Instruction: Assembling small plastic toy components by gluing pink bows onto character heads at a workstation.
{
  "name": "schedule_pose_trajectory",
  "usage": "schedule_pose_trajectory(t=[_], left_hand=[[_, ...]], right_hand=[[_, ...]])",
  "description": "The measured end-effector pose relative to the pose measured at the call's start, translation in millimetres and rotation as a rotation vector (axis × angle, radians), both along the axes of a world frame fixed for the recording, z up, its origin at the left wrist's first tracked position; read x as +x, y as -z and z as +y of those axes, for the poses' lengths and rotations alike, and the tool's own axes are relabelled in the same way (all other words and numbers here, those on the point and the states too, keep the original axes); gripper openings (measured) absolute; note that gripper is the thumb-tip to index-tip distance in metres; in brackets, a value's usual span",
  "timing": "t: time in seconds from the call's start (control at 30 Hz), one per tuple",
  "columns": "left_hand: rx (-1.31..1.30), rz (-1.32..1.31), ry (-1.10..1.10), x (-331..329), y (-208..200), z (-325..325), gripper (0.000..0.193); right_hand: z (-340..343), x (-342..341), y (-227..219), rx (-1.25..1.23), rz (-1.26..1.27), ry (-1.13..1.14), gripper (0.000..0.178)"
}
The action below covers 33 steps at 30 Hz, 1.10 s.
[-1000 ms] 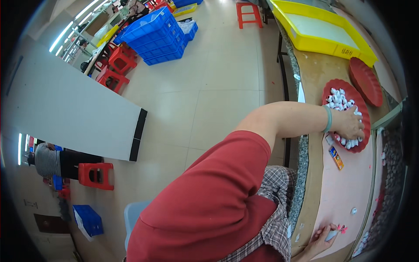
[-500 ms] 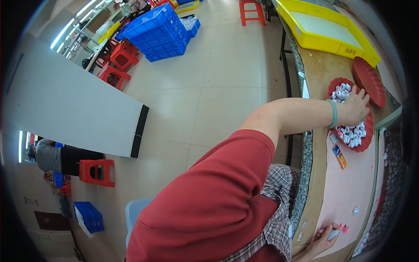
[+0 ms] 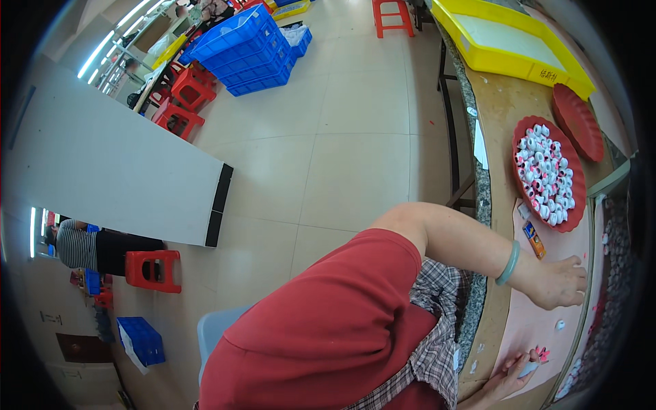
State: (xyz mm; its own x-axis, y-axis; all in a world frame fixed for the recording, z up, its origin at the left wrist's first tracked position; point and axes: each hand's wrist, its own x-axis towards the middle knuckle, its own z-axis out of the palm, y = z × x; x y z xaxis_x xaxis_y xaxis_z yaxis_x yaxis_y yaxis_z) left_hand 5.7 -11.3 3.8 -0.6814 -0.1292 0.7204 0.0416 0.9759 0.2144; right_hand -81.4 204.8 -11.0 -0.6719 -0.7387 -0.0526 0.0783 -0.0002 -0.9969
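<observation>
My left hand, with a pale green bangle at its wrist, is over the pink paper on the bench. Its fingers are curled; what they hold, if anything, is hidden. Close by lies a small white bead-like piece. At the lower right, my right hand is closed around a small whitish figure with pink petal-like parts sticking out. A red scalloped dish holds many small white pieces with pink marks and dark holes.
A second red scalloped dish leans beside the first. A yellow tray stands at the far end of the bench. A small orange-and-blue packet lies near the dish. Blue crates and red stools stand on the floor.
My left hand has left the dish of white pieces and come nearer, over the pink paper towards my right hand. The right hand has barely moved and still holds the figure.
</observation>
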Motion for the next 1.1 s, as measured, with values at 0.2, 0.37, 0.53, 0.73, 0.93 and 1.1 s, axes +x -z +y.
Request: schedule_pose_trajectory(t=[0.2, 0.37, 0.53, 0.73, 0.93, 1.1], left_hand=[[0.259, -0.053, -0.002, 5.9, -0.3, 28.3, 0.014], [0.387, -0.025, 0.058, 2.4, -5.4, 46.5, 0.021], [0.335, 0.026, 0.099, -11.1, 25.2, 25.6, 0.016], [0.401, -0.022, 0.032, -0.5, 10.4, 1.0, 0.014], [0.377, -0.13, 0.113, -49.1, 8.7, 1.1, 0.02], [0.316, -0.109, 0.186, -85.5, 19.0, 15.6, 0.024]], right_hand=[[0.7, -3.9, -4.1, -0.009, -0.005, -0.046, 0.03], [18.3, -14.2, -5.2, -0.034, 0.005, 0.054, 0.026], [30.0, -13.2, -7.3, -0.038, -0.108, 0.1, 0.042], [23.5, -13.8, -14.4, -0.164, -0.125, 0.045, 0.039], [34.2, -26.5, -7.1, -0.112, 0.066, 0.139, 0.027], [38.9, -33.9, -3.6, -0.153, -0.024, 0.189, 0.026]])
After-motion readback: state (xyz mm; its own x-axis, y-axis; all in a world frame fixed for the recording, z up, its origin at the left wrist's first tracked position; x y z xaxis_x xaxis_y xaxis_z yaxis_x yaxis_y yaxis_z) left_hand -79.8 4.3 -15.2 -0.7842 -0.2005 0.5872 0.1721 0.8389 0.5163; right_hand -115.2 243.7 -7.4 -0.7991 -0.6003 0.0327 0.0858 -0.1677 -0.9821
